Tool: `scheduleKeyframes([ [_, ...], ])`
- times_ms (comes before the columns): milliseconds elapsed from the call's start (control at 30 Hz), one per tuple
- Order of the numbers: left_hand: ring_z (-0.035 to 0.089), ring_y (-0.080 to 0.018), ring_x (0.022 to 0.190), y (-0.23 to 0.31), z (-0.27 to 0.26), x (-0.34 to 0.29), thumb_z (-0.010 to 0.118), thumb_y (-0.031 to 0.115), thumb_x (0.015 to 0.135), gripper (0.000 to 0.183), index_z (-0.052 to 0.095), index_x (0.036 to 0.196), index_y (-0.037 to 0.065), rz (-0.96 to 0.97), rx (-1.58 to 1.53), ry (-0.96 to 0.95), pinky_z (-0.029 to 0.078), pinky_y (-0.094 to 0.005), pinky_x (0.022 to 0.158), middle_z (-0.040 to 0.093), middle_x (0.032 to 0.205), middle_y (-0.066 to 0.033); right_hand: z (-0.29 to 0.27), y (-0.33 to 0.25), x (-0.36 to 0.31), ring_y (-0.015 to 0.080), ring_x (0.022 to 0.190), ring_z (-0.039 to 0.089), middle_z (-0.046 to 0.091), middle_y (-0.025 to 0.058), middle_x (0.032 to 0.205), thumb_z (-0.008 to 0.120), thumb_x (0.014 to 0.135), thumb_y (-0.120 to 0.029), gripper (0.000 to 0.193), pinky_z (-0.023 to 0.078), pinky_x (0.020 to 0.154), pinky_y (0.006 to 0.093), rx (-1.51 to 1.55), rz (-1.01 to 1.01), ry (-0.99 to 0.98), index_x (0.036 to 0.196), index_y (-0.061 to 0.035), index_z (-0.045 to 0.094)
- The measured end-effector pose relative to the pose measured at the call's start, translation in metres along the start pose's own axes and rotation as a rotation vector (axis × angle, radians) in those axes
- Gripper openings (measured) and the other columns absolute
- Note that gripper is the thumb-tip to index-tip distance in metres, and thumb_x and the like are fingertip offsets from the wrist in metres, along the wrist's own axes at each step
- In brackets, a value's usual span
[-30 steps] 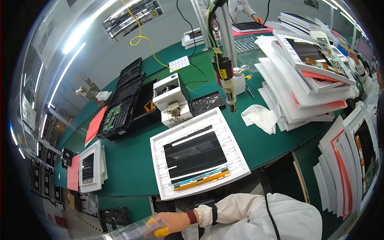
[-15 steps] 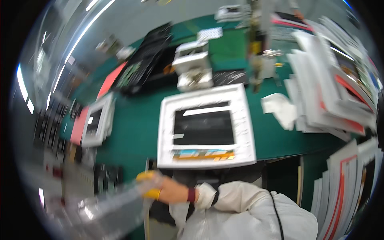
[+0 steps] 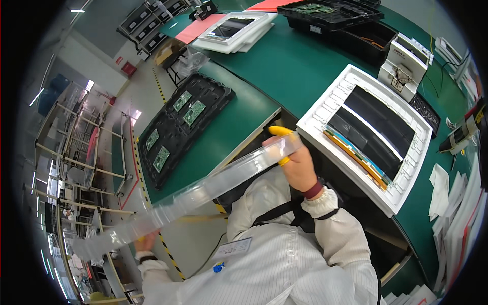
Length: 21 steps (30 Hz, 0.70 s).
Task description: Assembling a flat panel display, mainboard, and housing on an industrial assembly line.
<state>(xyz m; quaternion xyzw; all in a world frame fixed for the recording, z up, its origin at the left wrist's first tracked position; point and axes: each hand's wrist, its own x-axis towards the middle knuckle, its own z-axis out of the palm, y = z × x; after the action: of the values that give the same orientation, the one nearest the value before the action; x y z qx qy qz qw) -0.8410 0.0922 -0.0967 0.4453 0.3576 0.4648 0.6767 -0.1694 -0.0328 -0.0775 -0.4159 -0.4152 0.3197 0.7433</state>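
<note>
A long clear plastic tray (image 3: 203, 190), seen nearly edge-on, slants across in front of my body. My right hand (image 3: 296, 165), with yellow covers on some fingers, is closed on its upper right end. At the tray's lower left end, my left hand (image 3: 146, 241) grips the underside, its fingers partly hidden by the plastic. Just right of my right hand lies a white foam tray (image 3: 325, 104) holding a dark display panel (image 3: 378, 127) with an orange and blue strip along one edge.
On the green bench (image 3: 244, 109) to the left lies a black tray (image 3: 173, 137) with several green circuit boards. Farther back are stacked white foam trays (image 3: 234, 43), a black bin (image 3: 351, 38) and a white device (image 3: 404, 63). A wheeled rack (image 3: 81, 132) stands at far left.
The view has swung to the left. My left hand now shows on the clear tray, which has turned from a broad blurred face to nearly edge-on. My right hand keeps its hold.
</note>
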Motion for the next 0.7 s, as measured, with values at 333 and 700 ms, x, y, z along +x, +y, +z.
scheduleKeyframes([
  [333,0.06,-0.0311,0.095,-0.327,0.047,-0.132,0.052,0.026,0.094,0.02,0.063,0.101,0.011,-0.474,-0.412,0.351,0.045,-0.0475,0.091,0.063,0.099,-0.0104,0.023,0.105,-0.01,0.031,0.107,0.062,0.065,0.0149,0.115,0.069,0.086,-0.012,0.044,0.049,0.09,0.036,-0.299,0.139,-0.376,0.128,-0.0064,0.055],
  [700,0.057,-0.0274,0.095,-0.319,0.111,-0.048,0.053,0.018,0.091,0.036,0.051,0.127,0.018,-0.772,0.637,0.457,0.045,-0.0489,0.087,0.058,0.11,-0.0084,-0.021,0.178,-0.004,0.0327,0.104,0.064,0.065,0.0174,0.115,0.065,0.086,-0.005,0.038,0.05,0.088,0.0366,-0.62,0.23,-0.387,0.124,-0.0063,0.059],
])
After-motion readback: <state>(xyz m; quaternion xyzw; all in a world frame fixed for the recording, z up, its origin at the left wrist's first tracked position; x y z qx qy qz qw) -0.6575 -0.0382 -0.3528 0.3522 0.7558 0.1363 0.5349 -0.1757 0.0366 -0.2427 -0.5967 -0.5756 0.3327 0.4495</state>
